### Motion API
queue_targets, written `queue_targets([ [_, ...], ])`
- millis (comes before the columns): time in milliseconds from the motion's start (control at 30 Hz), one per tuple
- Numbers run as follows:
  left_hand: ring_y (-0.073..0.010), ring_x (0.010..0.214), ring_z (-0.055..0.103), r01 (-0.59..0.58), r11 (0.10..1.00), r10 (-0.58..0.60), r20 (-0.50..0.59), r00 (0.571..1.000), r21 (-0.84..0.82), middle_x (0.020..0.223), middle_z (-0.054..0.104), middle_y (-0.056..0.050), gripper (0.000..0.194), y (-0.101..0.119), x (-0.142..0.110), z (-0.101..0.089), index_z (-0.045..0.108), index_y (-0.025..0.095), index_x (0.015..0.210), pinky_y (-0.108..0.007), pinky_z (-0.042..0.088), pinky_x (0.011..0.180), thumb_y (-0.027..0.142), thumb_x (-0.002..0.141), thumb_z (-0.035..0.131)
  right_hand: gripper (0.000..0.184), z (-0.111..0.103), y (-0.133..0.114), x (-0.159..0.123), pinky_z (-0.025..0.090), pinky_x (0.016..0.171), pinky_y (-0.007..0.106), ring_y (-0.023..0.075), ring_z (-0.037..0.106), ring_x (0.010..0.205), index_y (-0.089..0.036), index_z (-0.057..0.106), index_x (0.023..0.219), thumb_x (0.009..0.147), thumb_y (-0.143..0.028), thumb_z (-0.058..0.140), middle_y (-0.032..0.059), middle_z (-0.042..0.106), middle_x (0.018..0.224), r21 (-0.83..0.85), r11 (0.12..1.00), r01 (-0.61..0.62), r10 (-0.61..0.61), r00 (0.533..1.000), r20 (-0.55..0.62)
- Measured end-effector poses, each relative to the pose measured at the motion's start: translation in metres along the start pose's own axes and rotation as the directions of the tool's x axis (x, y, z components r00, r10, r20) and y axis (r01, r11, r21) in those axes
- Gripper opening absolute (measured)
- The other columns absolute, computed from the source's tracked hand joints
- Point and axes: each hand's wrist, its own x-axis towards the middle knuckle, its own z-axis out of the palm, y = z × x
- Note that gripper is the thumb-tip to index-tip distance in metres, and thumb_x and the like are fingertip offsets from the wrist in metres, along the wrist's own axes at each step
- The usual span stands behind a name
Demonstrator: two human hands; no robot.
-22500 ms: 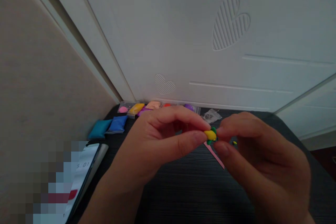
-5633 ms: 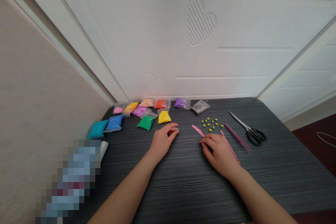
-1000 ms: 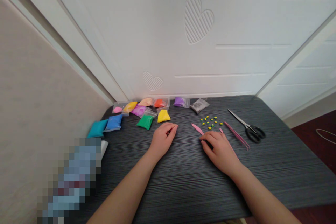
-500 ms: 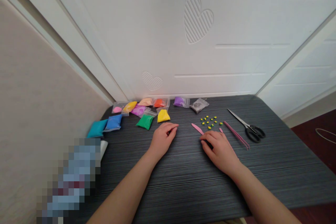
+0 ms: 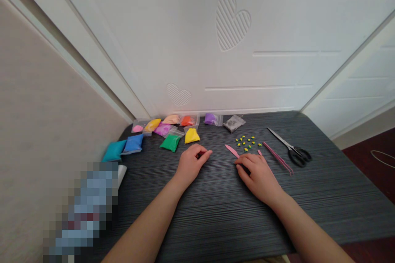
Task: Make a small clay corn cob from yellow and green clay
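My left hand (image 5: 191, 165) rests on the dark table in front of the clay bags, fingers curled and thumb against the index finger. Anything between them is too small to make out. My right hand (image 5: 257, 174) lies palm down, fingers bent, thumb tip close to the index fingertip; whatever they may pinch is hidden. It partly covers the pink modelling knife (image 5: 231, 150), whose blade points away to the left. Beyond that hand lie several tiny yellow-and-green clay pieces (image 5: 246, 149). A small pink tool tip (image 5: 259, 152) shows beside its knuckles.
Pink tweezers (image 5: 277, 158) and black-handled scissors (image 5: 290, 146) lie to the right. Bags of green (image 5: 170, 142), yellow (image 5: 192, 135), purple (image 5: 211, 119) and grey clay (image 5: 234, 123) line the back. Blue (image 5: 133, 144) and teal bags (image 5: 114, 151) sit at left. A white panel stands behind the table.
My left thumb and index finger have shifted slightly, their tips now a little further right and nearer together. My right hand has hardly moved.
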Motion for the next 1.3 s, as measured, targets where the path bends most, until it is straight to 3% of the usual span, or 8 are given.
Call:
queue_targets([
  [200,-0.0103,0.059,0.045,-0.011,1.0,0.011,0.021,1.0,0.027,0.06,0.048,0.002,0.032,0.0026,-0.0003,-0.0022,0.051,0.017,0.061,-0.024,0.034,0.057,0.039,0.082,0.041,0.017,-0.0005,-0.0006,-0.0007,0.028,0.091,0.039,0.0169,0.052,0.093,-0.024,0.057,0.091,0.082,-0.02,0.044,0.0013,0.06,0.096,-0.006,1.0,-0.003,0.003,1.0,0.006],
  [533,-0.0114,0.064,0.049,0.013,1.0,-0.013,-0.012,1.0,0.0,0.072,0.056,0.0,0.017,0.0013,0.0002,0.0,0.055,0.019,0.075,-0.024,0.039,0.059,0.035,0.077,0.05,0.017,-0.0001,-0.0007,0.001,0.031,0.086,0.036,0.0169,0.052,0.092,-0.024,0.058,0.09,0.083,-0.021,0.043,0.002,0.06,0.094,-0.016,1.0,0.011,-0.011,1.0,-0.005],
  [833,-0.0151,0.087,0.053,-0.153,0.988,0.152,0.073,0.986,-0.002,0.087,0.06,-0.004,0.019,0.0002,-0.001,0.0023,0.063,0.021,0.087,-0.03,0.042,0.081,0.029,0.081,0.047,0.017,-0.0001,0.0003,0.0002,0.031,0.087,0.037,0.0169,0.053,0.091,-0.024,0.058,0.09,0.082,-0.02,0.044,0.0017,0.06,0.094,-0.024,1.0,0.007,-0.007,1.0,-0.004],
  [1300,-0.0152,0.088,0.051,-0.219,0.973,0.21,0.119,0.97,0.072,0.088,0.058,-0.003,0.015,-0.002,-0.0023,0.0035,0.062,0.021,0.085,-0.03,0.041,0.082,0.03,0.078,0.052,0.017,0.0002,-0.0002,0.0005,0.03,0.088,0.037,0.0173,0.051,0.093,-0.024,0.057,0.091,0.082,-0.02,0.044,0.0016,0.06,0.096,-0.011,1.0,-0.003,0.003,1.0,0.012],
])
